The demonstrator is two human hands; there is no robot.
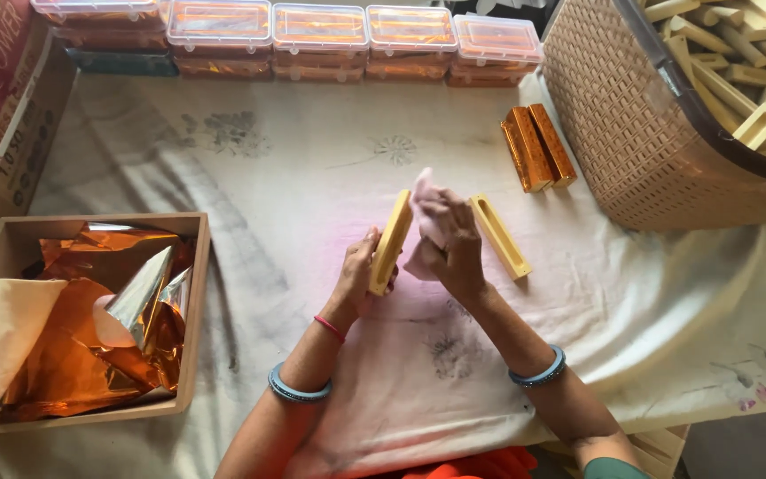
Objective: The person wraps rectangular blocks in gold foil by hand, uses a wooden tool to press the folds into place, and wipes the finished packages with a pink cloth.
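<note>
My left hand point(361, 277) grips a flat yellow wooden block point(391, 240), held on edge above the cloth-covered table. My right hand point(451, 246) holds a pink cloth point(425, 217) pressed against the block's right face. A second yellow block with a long slot point(500, 236) lies on the table just right of my right hand. Two blocks wrapped in orange foil point(537, 147) lie further back, near the basket.
A wooden tray point(195, 293) of crumpled orange and silver foil sheets sits at left. Stacked clear plastic boxes point(320, 31) line the far edge. A woven basket point(631, 124) of bare wooden blocks stands at right. A cardboard box point(2, 98) is at far left.
</note>
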